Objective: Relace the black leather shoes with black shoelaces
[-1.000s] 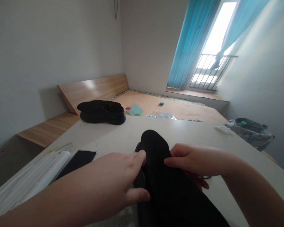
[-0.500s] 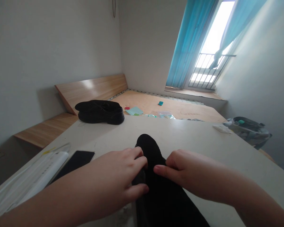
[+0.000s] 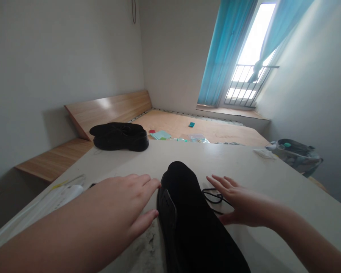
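A large black shoe lies on the white table, its toe pointing away from me. A grey-black flap shows along its left side. To its left is my left hand, thumb and fingers apart, fingertips close to the shoe's edge. On the right side my right hand is spread, holding nothing, its thumb near the shoe. Black laces loop between the shoe and my right hand. Another black shoe rests near the table's far left edge.
A white power strip in clear plastic lies at the left, beside a phone mostly hidden behind my left hand. A small white packet is at the far right edge. Beyond are a wooden board, a bagged bin and small coloured packets.
Both hands have let go of the shoe and moved apart, left and right, with their fingers opening. The flap and the laces have come into view.
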The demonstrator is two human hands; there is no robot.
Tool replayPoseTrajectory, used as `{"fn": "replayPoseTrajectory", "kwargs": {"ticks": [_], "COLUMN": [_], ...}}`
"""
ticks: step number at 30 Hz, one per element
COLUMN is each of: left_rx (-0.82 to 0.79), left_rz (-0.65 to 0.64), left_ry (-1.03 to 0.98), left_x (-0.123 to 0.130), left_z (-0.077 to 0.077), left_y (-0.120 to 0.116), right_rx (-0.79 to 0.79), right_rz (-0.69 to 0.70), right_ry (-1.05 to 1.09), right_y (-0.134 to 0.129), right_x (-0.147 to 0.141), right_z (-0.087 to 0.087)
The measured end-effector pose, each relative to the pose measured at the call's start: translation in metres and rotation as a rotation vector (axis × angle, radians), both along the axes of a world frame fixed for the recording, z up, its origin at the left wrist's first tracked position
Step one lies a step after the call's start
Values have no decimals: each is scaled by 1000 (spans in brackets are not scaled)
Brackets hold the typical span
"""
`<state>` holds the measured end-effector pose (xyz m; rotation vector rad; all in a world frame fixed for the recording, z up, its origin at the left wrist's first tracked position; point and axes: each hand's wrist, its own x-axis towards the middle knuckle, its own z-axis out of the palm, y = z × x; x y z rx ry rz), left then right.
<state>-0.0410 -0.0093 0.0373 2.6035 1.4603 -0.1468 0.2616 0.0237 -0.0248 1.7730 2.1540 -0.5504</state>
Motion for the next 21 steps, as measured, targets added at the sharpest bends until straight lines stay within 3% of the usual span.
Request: {"fn": "replayPoseTrajectory", "kwargs": {"ticks": [2,6,8,10,12,14,15,18,21], "left_rx": [4,18,-22,-77,-101,-67,-32,130,304], "left_rz": [-10,-51,-86,-113,-109,-51,-1,198,314], "left_ry": [-16,-77,-93,-75,-27,10,15,0,22], "left_x": [-4,-1,4,10,13,10,6,-16,-47], "left_z": [-1,-2,-2,-1,1,3,3,1,-11], "left_y": [1,1,0,-1,-1,2,5,17,29], "right_rx": [56,392,477,445,371,342,322,425,652], "right_rz": [6,37,-49,-205,-401,-558,-550,-376,-45], "right_ry": [27,143,196,324,561,878,1007,1111,737], "right_y": [-3,-19,-27,-31,-30,-28,-27,-27,-32], "right_x": [10,20,20,17,15,13,11,-6,-39], "right_z": [-22,-58,-69,-67,-50,-17,3,61,97]}}
